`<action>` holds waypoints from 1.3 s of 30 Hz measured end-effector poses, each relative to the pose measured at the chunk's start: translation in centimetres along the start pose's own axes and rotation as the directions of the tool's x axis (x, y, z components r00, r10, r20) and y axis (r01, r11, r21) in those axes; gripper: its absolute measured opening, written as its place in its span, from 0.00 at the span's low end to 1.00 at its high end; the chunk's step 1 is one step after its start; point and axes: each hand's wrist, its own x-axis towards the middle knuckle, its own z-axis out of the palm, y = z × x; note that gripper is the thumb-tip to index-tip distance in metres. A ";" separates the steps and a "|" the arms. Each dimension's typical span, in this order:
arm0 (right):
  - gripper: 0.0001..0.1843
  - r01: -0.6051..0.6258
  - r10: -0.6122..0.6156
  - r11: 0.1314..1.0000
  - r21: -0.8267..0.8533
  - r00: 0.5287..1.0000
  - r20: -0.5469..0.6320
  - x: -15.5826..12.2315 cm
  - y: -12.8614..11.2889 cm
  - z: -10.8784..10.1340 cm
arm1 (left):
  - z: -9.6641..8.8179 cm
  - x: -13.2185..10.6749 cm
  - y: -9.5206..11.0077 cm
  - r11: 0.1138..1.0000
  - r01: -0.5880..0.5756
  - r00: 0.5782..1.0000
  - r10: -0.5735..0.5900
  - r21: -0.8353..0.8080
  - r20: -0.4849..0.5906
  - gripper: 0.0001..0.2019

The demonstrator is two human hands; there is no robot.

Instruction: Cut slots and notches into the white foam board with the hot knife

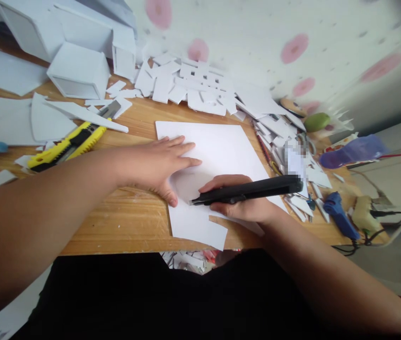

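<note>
A white sheet (218, 146) lies on the wooden table (129, 222), with a notch cut out of its near edge. My left hand (158, 163) presses flat on the sheet's left side, fingers stretched out. My right hand (239, 198) is closed round a black utility knife (250, 190). The knife's tip points left and meets the sheet just right of my left thumb.
A yellow utility knife (69, 144) lies at the left among white offcuts. White box shapes (76, 71) stand at the back left, and a heap of small white pieces (193, 87) sits behind the sheet. A blue glue gun (338, 215) and cables lie at the right edge.
</note>
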 end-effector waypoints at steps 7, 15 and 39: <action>0.12 0.101 -0.101 0.995 -0.013 0.994 0.037 0.4 0.1 -0.2 | 0.0 0.1 0.0 1.000 0.009 1.000 -0.009 0.003 0.011 0.58; 0.12 0.141 -0.139 0.989 -0.033 0.988 0.069 0.6 0.4 -0.5 | -0.1 0.1 0.0 1.000 0.015 1.000 -0.015 -0.007 0.028 0.58; 0.12 0.186 -0.183 0.982 -0.016 0.974 0.134 1.3 0.7 -1.0 | -0.2 0.0 0.0 1.000 0.009 0.999 -0.009 0.012 0.039 0.58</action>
